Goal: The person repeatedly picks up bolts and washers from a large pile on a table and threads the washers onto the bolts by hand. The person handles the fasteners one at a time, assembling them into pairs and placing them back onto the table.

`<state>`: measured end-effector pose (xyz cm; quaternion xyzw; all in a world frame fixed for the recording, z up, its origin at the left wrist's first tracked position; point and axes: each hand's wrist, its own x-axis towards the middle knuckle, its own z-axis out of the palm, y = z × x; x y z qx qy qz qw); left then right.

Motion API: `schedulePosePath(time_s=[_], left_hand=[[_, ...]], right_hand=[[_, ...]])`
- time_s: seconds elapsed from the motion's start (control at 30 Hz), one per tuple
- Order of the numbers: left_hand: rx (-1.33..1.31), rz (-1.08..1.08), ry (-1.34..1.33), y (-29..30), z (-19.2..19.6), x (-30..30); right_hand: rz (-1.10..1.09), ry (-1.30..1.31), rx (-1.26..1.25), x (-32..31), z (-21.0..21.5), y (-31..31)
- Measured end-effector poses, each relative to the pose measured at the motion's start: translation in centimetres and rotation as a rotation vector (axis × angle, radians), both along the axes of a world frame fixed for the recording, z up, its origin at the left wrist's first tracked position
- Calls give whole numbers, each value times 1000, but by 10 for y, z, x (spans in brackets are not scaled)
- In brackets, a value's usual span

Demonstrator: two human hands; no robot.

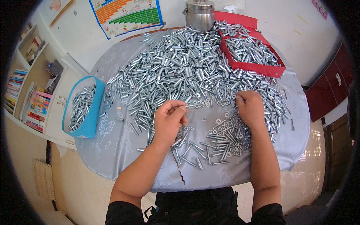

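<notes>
A slim silver bolt (192,105) sticks out to the right from the pinched thumb and forefinger of my left hand (169,120). My right hand (250,109) is lowered at the near edge of the big heap, its fingers curled together over washers and nuts. Whatever those fingertips hold is hidden beneath them. Between and in front of my hands lie loose washers (218,121), a patch of nuts (237,150) and scattered bolts (221,162). Behind both hands spreads a large heap of metal bolts and sleeves (183,63).
A blue box (100,101) of metal parts stands at the left table edge. At the back right sits a red box (258,68), filled with more pieces. A steel pot (200,17) stands behind the heap. The oval table has a shiny grey cloth (101,157).
</notes>
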<state>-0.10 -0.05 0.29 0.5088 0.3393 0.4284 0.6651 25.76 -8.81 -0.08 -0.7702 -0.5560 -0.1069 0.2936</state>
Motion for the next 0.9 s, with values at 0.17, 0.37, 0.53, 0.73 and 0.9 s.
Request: schedulePosePath(time_s=[0.17, 0.37, 0.53, 0.73, 0.9], left_hand=[[0, -7, 12, 0, 0, 0], [-9, -6, 4, -1, -1, 1], [1, -8, 12, 0, -3, 1], [6, -19, 39, -1, -1, 1], [6, -26, 18, -1, -2, 0]], right_hand=[[34, -54, -129, -13, 7, -5], [52, -83, -150, -14, 9, -6], [145, -39, -138, -11, 4, -5], [369, 57, -125, -12, 13, -2], [290, 141, -103, -22, 7, 0]])
